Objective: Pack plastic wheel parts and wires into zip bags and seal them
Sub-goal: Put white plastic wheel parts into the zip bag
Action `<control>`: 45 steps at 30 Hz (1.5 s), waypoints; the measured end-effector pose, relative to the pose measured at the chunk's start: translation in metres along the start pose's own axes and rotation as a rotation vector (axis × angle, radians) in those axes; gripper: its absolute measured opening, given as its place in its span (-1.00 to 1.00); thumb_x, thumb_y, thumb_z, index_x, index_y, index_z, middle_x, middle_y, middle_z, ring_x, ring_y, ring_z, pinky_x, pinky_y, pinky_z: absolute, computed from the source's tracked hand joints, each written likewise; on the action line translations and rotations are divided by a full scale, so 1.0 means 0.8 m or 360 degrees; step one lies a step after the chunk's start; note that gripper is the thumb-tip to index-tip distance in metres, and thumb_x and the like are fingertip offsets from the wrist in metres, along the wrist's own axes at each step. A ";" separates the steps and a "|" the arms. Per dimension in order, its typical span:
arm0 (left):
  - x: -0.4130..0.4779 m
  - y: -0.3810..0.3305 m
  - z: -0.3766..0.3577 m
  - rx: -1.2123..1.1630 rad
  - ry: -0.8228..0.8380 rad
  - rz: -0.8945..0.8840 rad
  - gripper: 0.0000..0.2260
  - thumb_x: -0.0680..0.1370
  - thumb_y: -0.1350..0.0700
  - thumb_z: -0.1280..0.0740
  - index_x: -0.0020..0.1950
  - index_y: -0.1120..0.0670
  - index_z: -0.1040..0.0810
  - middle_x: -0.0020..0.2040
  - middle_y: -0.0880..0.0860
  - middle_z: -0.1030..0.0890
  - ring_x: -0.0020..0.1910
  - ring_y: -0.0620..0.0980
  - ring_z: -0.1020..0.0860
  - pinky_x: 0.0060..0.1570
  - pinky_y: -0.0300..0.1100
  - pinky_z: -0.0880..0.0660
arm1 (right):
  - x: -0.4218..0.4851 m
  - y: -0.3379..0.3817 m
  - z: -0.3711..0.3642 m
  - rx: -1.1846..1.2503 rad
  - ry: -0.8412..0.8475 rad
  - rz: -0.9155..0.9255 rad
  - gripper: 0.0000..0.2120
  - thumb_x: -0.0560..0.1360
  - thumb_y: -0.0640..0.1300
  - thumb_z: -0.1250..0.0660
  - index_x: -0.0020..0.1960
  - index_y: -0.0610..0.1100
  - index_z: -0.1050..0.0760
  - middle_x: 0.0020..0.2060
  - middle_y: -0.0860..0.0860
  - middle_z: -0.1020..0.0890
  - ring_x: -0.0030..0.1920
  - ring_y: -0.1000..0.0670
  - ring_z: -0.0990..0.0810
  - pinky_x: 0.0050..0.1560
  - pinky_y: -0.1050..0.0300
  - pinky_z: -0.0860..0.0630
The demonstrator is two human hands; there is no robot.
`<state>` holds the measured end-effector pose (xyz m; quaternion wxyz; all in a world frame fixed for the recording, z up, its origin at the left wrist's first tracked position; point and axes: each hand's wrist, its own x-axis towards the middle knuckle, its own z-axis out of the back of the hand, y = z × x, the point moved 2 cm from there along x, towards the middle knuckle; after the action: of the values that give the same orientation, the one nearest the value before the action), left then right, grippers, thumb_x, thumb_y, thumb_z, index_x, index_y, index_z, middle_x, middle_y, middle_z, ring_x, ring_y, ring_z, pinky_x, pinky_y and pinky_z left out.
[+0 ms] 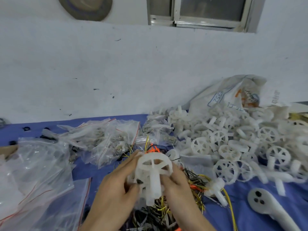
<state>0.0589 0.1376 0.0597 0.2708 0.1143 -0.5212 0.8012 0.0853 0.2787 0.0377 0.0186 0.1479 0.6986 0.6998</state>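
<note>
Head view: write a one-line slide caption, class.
Left hand and right hand hold a white wheel part above tangled wires, zip bags left, wheel pile right.

Both hands, left hand (115,187) and right hand (176,185), grip white wheel (154,167) over wires (195,179); wheel pile (233,144) right, zip bags (41,164) left.

White wheel (154,165); blue cloth (241,190); yellow-black wires (196,180); red-striped clear bags (106,135).
</note>
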 end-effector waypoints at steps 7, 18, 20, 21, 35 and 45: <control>-0.007 0.001 0.021 0.0145 0.0025 -0.0018 -0.32 0.38 0.40 -0.30 0.28 -0.28 -0.38 0.23 -0.56 -0.30 -0.25 -0.34 -0.53 -0.31 -0.58 -0.32 | 0.009 0.031 -0.002 -0.1323 0.0305 0.0176 -0.76 0.54 -0.15 -0.25 0.21 -0.07 -0.47 0.06 0.03 -0.62 0.02 0.07 -0.55 -0.13 0.33 -0.41; 0.011 -0.028 0.057 0.0662 0.0047 -0.0244 -0.48 0.46 0.26 -0.25 0.40 -0.07 -0.41 0.45 -0.27 -0.26 -0.18 -0.18 -0.49 0.01 -0.39 -0.39 | 0.043 0.089 -0.034 -0.2297 0.0378 0.0343 -0.61 0.47 -0.17 -0.31 0.20 -0.15 -0.19 -0.09 -0.11 -0.54 -0.10 -0.17 -0.56 -0.30 0.07 -0.41; 0.022 -0.029 0.073 0.0697 0.0037 -0.0308 -0.53 0.44 0.31 -0.26 0.33 0.02 -0.50 0.38 -0.12 -0.43 -0.07 -0.18 -0.52 0.04 -0.53 -0.24 | 0.050 0.109 -0.039 -0.2478 0.0426 0.0411 -0.75 0.50 -0.21 -0.26 0.09 -0.15 -0.23 -0.15 -0.10 -0.51 -0.12 -0.14 -0.55 -0.38 0.13 -0.29; 0.029 -0.029 0.083 0.0745 0.0004 -0.0326 -0.56 0.43 0.32 -0.27 0.29 0.08 -0.54 0.32 -0.05 -0.51 -0.01 -0.16 -0.54 0.05 -0.55 -0.20 | 0.055 0.118 -0.041 -0.2501 0.0504 0.0451 -0.81 0.51 -0.22 -0.24 0.01 -0.13 -0.23 -0.21 -0.08 -0.47 -0.18 -0.08 -0.53 -0.41 0.15 -0.26; 0.060 -0.007 0.125 0.1004 0.0212 -0.0246 -0.71 0.50 0.32 -0.20 -0.21 0.13 -0.69 0.11 0.03 -0.55 -0.01 -0.08 -0.53 -0.19 -0.48 -0.24 | 0.091 0.075 -0.037 -0.2648 0.1196 0.0842 -0.65 0.50 -0.21 -0.23 0.24 0.03 -0.47 0.50 0.01 -0.12 0.51 -0.05 -0.02 0.39 -0.14 -0.22; 0.018 0.000 0.163 0.1124 0.0540 -0.0681 -0.77 0.45 0.01 -0.39 -0.32 0.14 -0.57 0.06 -0.04 -0.51 -0.23 -0.03 -0.61 -0.16 -0.17 -0.50 | 0.095 0.077 -0.014 -0.1992 0.0974 0.0930 -0.89 0.49 -0.10 -0.37 -0.12 -0.03 -0.42 -0.19 0.16 -0.47 -0.15 0.11 -0.43 -0.04 -0.01 -0.49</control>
<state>0.0345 0.0251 0.1228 0.4567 0.1720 -0.1282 0.8634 0.0211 0.2838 0.1121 -0.2821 0.0880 0.0770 0.9522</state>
